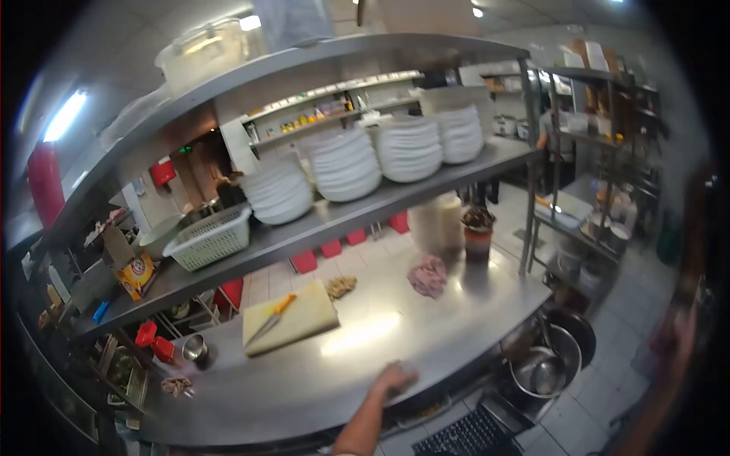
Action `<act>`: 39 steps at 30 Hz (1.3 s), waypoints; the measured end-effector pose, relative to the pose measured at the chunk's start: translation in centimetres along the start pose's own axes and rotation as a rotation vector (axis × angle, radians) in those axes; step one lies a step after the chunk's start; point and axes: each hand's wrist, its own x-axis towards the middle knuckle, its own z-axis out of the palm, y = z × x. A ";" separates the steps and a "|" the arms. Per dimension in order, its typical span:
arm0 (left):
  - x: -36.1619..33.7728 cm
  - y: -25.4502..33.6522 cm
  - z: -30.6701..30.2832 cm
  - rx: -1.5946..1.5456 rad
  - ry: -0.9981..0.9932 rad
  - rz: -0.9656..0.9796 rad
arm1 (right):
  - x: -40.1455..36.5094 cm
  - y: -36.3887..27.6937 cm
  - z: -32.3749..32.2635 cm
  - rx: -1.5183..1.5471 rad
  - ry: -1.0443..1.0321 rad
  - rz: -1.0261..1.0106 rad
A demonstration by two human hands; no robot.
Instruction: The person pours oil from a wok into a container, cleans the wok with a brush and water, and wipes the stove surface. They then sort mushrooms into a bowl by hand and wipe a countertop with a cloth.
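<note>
Your left hand (395, 376), the nearer, is at the steel worktop's (266, 395) near edge, its fingers too blurred to read; the orange-handled knife (283, 306) slants far left of it, handle farther; what seems your right hand (677, 334) blurs rightward, grip unclear.

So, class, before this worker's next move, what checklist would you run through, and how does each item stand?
1. Knife lying on the cutting board: ok.
2. Hand over the metal counter, well away from the knife: ok.
3. Hand holding nothing: cannot tell, it is blurred.
4. Pink cloth folded neatly: not ok, it lies in a crumpled heap.
5. White dishes stacked up on the shelf: ok.
6. Counter dry: cannot tell, glare covers part.
</note>
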 end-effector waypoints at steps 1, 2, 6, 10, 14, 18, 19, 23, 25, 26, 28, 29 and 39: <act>1.2 -1.5 0.9 -0.122 -0.084 -0.055 | 1.4 -3.8 4.6 0.050 -0.121 -0.148; 3.0 -4.0 2.9 -0.152 -0.124 -0.068 | 2.2 -8.0 9.8 0.109 -0.258 -0.297; 0.8 1.3 0.6 0.218 -0.059 -0.092 | 2.6 -20.0 24.8 0.213 -0.659 -0.704; 1.1 -0.8 2.3 0.254 -0.025 -0.159 | -0.9 -18.8 36.6 0.104 -0.658 -0.796; 4.4 -10.2 3.1 -0.048 -0.050 -0.150 | -5.2 -10.7 39.0 0.672 -0.708 -0.295; 4.6 -6.8 1.3 0.180 -0.074 0.106 | -3.0 -7.4 29.2 0.923 -0.444 -0.317; 3.8 -5.3 2.5 0.181 -0.108 0.113 | -2.6 -6.6 25.5 0.901 -0.370 -0.317; 2.7 -1.1 5.2 0.084 -0.190 0.132 | -6.4 -2.2 8.6 0.655 -0.043 -0.184; 2.0 1.7 5.8 0.024 -0.227 0.116 | -10.0 -1.2 -0.9 0.429 0.110 -0.102; 1.4 3.3 6.2 -0.007 -0.241 0.102 | -12.3 -1.4 -5.8 0.235 0.211 -0.019; 0.4 6.6 6.6 -0.073 -0.263 0.060 | -16.9 -1.7 -14.1 -0.126 0.464 0.171; -0.2 8.6 6.9 -0.109 -0.271 0.032 | -18.9 -2.3 -17.2 -0.385 0.569 0.292; -5.7 41.7 29.2 -0.411 -0.842 0.277 | -18.1 5.3 -54.0 -1.648 0.537 0.736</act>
